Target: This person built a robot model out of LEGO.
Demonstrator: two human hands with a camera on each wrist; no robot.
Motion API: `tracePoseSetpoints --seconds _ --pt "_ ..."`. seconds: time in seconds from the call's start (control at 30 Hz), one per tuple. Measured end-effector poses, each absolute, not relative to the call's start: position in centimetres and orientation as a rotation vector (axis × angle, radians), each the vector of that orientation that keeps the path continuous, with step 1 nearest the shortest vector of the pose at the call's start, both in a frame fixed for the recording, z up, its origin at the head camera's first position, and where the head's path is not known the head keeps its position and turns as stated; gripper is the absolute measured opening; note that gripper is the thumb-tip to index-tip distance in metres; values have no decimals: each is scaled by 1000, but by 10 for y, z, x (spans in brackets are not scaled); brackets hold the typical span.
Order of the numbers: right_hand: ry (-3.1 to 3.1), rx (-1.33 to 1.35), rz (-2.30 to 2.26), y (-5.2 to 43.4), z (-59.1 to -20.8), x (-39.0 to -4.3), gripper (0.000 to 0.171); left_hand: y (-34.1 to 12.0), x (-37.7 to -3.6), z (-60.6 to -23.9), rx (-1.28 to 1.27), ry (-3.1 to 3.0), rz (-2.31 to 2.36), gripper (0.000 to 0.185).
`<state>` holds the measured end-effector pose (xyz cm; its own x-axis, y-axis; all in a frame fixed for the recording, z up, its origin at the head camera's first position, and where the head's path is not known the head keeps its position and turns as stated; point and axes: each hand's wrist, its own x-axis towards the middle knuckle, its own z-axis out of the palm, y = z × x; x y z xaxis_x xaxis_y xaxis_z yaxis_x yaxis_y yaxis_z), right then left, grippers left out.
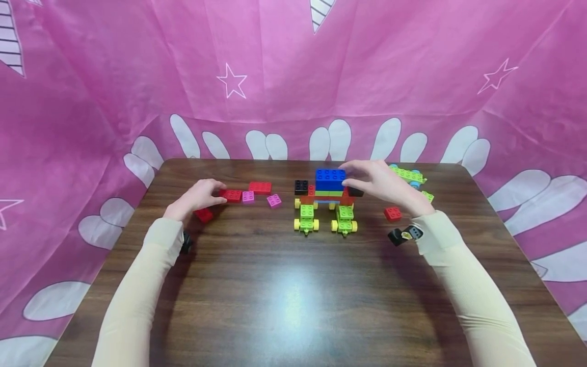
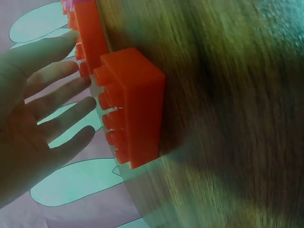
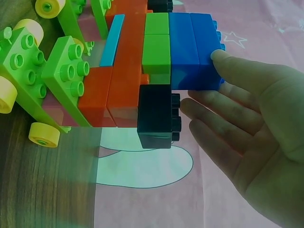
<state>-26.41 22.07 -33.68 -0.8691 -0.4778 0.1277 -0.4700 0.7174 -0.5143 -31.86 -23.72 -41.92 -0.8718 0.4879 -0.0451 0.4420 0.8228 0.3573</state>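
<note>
- The right hand (image 1: 380, 181) held the blue blocks (image 1: 330, 182) between its thumb and its spaced fingers.
- The left hand (image 1: 197, 196) had its fingers apart beside a red block (image 1: 232, 195); whether they touched was hard to tell.
- Under the blue blocks, the toy model (image 3: 128, 66) showed a layer of lime blocks (image 3: 156, 52), a black block (image 1: 301, 187) at each side, and orange-red pieces below.
- Lime wheeled bases (image 1: 307, 218) with yellow wheels (image 1: 316, 224) stood at its foot.
- The model sat upright on the brown table (image 1: 238, 285), toward the far edge.
- Pink blocks (image 1: 248, 197) lay near the left hand.
</note>
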Motion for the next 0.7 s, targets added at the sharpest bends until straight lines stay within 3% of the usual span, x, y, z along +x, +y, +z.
tracePoseSetpoints --seconds 0.7 --pt "2894 -790 -871 221 -337 -265 40 -231 -327 -425 698 2872 403 38"
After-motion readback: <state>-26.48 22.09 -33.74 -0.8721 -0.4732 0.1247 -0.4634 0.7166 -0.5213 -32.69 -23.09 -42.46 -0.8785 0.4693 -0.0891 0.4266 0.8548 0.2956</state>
